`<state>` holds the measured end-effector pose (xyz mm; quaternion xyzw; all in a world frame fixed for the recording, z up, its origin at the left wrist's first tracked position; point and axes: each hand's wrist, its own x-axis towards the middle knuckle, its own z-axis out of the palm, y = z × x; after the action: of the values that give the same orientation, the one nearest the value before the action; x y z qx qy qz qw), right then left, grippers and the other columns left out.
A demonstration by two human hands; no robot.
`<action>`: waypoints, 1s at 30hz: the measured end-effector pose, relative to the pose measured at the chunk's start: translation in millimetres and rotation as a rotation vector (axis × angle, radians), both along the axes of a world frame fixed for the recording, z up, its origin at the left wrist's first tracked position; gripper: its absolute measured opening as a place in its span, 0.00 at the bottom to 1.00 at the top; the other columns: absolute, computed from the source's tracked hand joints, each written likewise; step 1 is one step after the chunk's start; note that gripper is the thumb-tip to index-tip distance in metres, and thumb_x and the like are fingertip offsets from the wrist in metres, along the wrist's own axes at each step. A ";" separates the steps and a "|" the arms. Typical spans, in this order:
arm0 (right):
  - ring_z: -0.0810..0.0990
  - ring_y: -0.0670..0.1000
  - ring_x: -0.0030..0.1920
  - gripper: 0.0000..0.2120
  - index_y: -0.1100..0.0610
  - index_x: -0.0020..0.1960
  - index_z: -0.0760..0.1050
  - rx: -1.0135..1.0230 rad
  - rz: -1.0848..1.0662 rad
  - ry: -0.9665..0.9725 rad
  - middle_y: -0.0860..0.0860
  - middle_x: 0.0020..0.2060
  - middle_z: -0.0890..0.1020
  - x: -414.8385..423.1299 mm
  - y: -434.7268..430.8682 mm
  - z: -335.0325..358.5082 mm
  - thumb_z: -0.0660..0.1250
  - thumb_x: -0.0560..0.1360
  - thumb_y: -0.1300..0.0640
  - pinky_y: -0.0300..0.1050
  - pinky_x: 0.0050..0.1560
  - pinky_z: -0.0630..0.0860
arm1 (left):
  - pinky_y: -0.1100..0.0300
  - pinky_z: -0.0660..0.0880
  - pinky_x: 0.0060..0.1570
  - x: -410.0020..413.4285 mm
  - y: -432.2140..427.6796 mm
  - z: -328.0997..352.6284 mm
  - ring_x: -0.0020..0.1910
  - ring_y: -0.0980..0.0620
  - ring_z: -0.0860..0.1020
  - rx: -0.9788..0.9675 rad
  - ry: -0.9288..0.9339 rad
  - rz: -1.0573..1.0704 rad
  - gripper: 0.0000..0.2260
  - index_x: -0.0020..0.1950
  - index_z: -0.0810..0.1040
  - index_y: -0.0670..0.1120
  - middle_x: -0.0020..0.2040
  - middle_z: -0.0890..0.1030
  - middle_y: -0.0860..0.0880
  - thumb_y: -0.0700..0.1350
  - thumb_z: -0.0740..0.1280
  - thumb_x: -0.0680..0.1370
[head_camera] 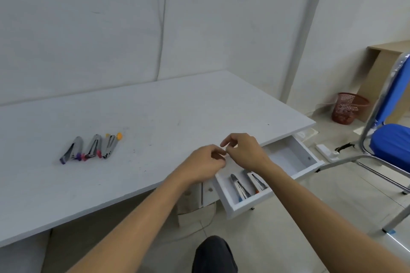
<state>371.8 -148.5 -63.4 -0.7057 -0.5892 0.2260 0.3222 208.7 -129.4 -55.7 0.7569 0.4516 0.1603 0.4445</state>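
Observation:
My left hand (206, 160) and my right hand (243, 150) meet over the front edge of the white table (155, 122), just above the open white drawer (295, 155). Their fingertips nearly touch. Both hands have loosely curled fingers and I see nothing held in either. Two metal tongs (240, 186) with coloured tips lie side by side in the near end of the drawer. Three more metal tongs (92, 147), tipped purple, pink and orange, lie in a row on the table to the left.
A blue chair with a metal frame (390, 144) stands right of the drawer. A red mesh waste basket (348, 107) sits on the floor by the wall. A white power strip (326, 153) lies on the floor. My knee (214, 255) shows at the bottom.

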 end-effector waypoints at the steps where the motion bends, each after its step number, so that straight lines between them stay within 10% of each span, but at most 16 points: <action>1: 0.76 0.41 0.28 0.15 0.50 0.48 0.81 -0.005 0.019 0.009 0.49 0.40 0.84 -11.2 4.2 2.1 0.59 0.71 0.63 0.30 0.26 0.68 | 0.59 0.77 0.47 -15.6 3.7 4.1 0.49 0.57 0.80 0.011 -0.020 0.049 0.18 0.63 0.75 0.53 0.56 0.81 0.55 0.48 0.65 0.73; 10: 0.79 0.49 0.52 0.16 0.51 0.62 0.76 -0.051 0.231 -0.018 0.50 0.55 0.80 -137.6 52.3 4.3 0.63 0.75 0.58 0.39 0.48 0.71 | 0.58 0.74 0.50 -170.5 40.1 3.2 0.54 0.55 0.77 0.196 0.076 0.456 0.19 0.66 0.71 0.51 0.60 0.77 0.54 0.48 0.66 0.75; 15: 0.59 0.59 0.76 0.36 0.48 0.79 0.53 -0.136 0.400 -0.184 0.55 0.79 0.57 -216.9 65.5 -12.6 0.65 0.75 0.50 0.58 0.76 0.55 | 0.45 0.68 0.61 -221.8 56.1 -9.4 0.65 0.44 0.71 0.415 0.326 0.654 0.21 0.68 0.72 0.50 0.67 0.73 0.48 0.46 0.64 0.74; 20: 0.49 0.62 0.79 0.36 0.35 0.78 0.37 -0.114 0.448 -0.493 0.44 0.79 0.33 -267.6 79.6 -21.9 0.56 0.79 0.45 0.75 0.70 0.45 | 0.44 0.65 0.64 -238.4 62.2 -18.0 0.72 0.45 0.65 0.376 0.540 0.507 0.23 0.72 0.67 0.46 0.73 0.69 0.47 0.44 0.59 0.77; 23: 0.54 0.61 0.77 0.31 0.38 0.79 0.42 -0.124 0.503 -0.609 0.44 0.80 0.36 -273.3 94.4 -14.6 0.52 0.80 0.46 0.74 0.70 0.54 | 0.43 0.60 0.70 -238.8 59.2 -21.0 0.77 0.47 0.57 0.400 0.585 0.444 0.27 0.78 0.59 0.46 0.79 0.58 0.48 0.45 0.58 0.78; 30: 0.71 0.61 0.65 0.23 0.51 0.73 0.62 0.059 0.384 -0.598 0.52 0.78 0.57 -248.8 98.9 -17.0 0.53 0.81 0.44 0.57 0.55 0.76 | 0.51 0.61 0.65 -241.4 48.7 -25.6 0.62 0.51 0.72 0.572 0.513 0.438 0.16 0.64 0.72 0.47 0.65 0.72 0.51 0.42 0.58 0.77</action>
<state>123.0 -49.7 -80.4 -0.6074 -0.7856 0.0489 0.1071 -32.8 -80.7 -81.3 0.7512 0.6345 0.1761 0.0460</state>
